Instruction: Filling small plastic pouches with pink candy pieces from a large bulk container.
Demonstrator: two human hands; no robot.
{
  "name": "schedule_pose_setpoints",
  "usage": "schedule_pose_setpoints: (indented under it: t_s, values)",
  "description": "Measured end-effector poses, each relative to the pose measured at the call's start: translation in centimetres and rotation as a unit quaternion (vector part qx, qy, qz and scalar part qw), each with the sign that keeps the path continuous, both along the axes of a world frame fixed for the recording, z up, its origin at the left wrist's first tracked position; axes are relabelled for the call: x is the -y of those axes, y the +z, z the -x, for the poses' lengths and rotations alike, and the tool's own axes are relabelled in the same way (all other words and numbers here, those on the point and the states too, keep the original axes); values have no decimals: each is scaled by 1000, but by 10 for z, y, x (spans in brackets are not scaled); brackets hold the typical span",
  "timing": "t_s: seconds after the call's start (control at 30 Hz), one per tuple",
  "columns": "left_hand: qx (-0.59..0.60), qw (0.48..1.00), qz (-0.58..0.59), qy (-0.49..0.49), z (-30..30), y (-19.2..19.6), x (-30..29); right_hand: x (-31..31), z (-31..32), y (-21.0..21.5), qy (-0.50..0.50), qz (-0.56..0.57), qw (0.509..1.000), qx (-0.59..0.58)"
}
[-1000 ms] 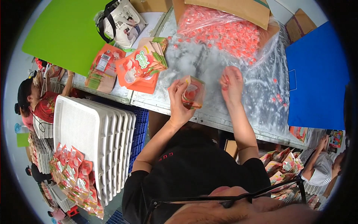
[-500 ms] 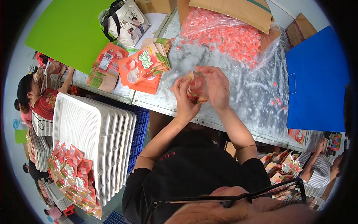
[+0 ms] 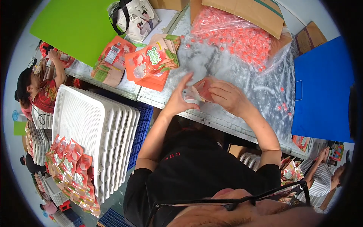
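Note:
My left hand and my right hand hold one small pouch between them over the plastic-covered table. The pouch is orange with a pale back, and my right fingers are at its open top. A heap of small pink wrapped sweets lies in clear plastic at the far side of the table. A stack of flat orange pouches lies to the left of my hands.
A second pile of orange pouches and a tote bag sit by a green board. A blue board is at right, a cardboard box behind. White trays with filled pouches stand at left. Other people work nearby.
My right hand came from the loose sweets on the table to the pouch held by my left hand. Both hands now close around the pouch, which has tilted flatter.

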State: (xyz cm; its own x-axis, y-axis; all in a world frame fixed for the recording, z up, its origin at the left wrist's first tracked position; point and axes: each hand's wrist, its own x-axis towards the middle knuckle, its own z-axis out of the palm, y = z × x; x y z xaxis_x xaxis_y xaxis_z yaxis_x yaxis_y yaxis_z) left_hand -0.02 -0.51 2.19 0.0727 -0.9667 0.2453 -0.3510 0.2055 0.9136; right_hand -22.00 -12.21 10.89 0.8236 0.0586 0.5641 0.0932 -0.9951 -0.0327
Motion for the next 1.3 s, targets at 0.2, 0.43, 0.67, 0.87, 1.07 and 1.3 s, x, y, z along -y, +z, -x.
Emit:
schedule_pose_setpoints:
  t_s: [0.2, 0.43, 0.67, 0.87, 1.07, 1.3]
  values:
    - [-47, 994, -48, -91, 13, -2, 11, -35, -1, 30, -107, -35, 972, -205]
    - [-52, 997, 1, -63, 39, -9, 6, -27, -20, 17, -113, -103, 878, -454]
    - [-39, 999, 24, -21, 45, -9, 7, -19, -16, 9, -90, -172, 902, -385]
    - [-109, 994, 26, 14, 51, -6, 5, -16, -22, 19, -130, -163, 899, -384]
    - [-177, 982, -7, 66, 46, 1, -3, -32, -9, 38, -117, -163, 971, -133]
    - [-251, 961, -17, 114, 43, 6, -6, -16, 4, -27, -175, -683, 709, -29]
